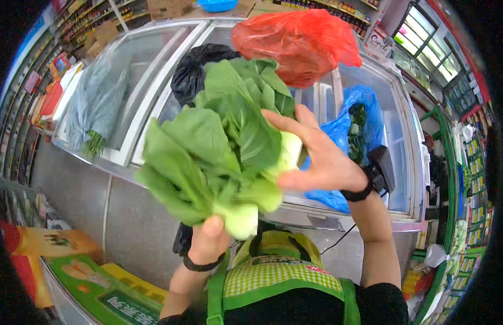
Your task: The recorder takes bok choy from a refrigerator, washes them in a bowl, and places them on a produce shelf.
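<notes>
I hold up a bunch of leafy green vegetables (219, 146) with pale thick stems in front of a chest freezer (154, 70). My left hand (208, 238) grips the bunch from below at its stem end. My right hand (322, 157) presses against the bunch's right side, fingers spread around a pale stem. Both wrists wear black bands, and the right one carries a small black device (382, 168).
On the freezer's glass lids lie a red plastic bag (300, 43), a black bag (194, 67), a blue bag with greens (359, 124) and a clear bag of greens (94, 105). Shop shelves line the left and right. Printed cartons (94, 287) stand at lower left.
</notes>
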{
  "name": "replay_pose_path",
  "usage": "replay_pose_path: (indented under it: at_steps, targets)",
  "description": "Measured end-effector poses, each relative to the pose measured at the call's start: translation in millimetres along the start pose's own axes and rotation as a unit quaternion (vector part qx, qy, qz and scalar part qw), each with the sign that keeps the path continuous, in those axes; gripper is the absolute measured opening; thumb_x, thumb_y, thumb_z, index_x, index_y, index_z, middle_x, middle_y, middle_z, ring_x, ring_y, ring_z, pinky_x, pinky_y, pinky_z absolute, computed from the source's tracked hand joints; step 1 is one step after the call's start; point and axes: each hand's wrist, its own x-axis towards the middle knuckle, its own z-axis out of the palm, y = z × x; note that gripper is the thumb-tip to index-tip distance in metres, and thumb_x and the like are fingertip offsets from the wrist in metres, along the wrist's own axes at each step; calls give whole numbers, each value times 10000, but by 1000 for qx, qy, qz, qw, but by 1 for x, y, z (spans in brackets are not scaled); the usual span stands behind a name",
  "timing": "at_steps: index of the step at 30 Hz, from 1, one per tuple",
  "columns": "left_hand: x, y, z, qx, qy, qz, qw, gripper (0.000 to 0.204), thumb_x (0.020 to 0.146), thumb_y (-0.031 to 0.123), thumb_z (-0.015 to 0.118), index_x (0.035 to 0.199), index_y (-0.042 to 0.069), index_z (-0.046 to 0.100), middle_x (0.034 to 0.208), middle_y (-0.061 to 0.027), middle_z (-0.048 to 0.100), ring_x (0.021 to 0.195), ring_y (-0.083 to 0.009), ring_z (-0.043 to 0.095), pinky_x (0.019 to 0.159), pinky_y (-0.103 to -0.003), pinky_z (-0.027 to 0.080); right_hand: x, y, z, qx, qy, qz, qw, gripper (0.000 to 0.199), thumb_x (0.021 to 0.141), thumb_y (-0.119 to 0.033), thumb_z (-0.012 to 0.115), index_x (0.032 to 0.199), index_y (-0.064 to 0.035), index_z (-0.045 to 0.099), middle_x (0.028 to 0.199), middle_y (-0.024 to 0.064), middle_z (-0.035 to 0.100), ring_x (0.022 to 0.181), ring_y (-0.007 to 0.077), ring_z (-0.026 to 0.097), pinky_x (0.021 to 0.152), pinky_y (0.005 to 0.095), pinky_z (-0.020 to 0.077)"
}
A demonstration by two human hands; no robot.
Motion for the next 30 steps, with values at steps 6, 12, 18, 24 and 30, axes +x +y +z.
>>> replay_pose_path:
  at_steps: [6,12,18,24,30]
  targets:
    - [-26,-14,28,158,-70,-45,984,901,720,587,658,1357,30,349,1324,-133,460,1169,-264,488,991,-399,400,-73,-30,-39,-27,58,-34,997,956,554,-435,784,1377,-125,409,1352,251,333,1244,417,290,1062,473,197]
    - [-44,-78,87,193,-173,-155,953,845,726,560,664,1315,12,405,1282,-120,502,1157,-255,504,975,-405,415,-224,-35,-66,-30,162,96,982,932,584,-475,759,1375,-124,412,1342,279,319,1235,431,294,1057,480,190]
    - [-96,-189,205,157,-338,-215,903,619,872,453,508,1326,48,390,1297,-112,490,1169,-288,493,996,-466,390,-428,-51,-77,-100,342,196,914,857,621,-486,743,1354,-159,441,1226,270,383,1141,426,352,1016,478,256]
    - [-171,-291,315,147,-404,-337,837,575,912,422,447,1340,48,360,1312,-109,470,1181,-277,479,1006,-460,374,-605,-79,-81,-108,425,326,837,776,688,-471,709,1356,-180,443,1262,254,398,1168,416,362,1034,465,259]
    - [-198,-365,413,98,-430,-422,792,580,892,429,485,1319,50,387,1286,-98,492,1167,-257,490,983,-433,394,-707,-73,-109,-97,510,358,776,751,694,-462,709,1343,-180,460,1272,230,414,1183,401,352,1037,465,255]
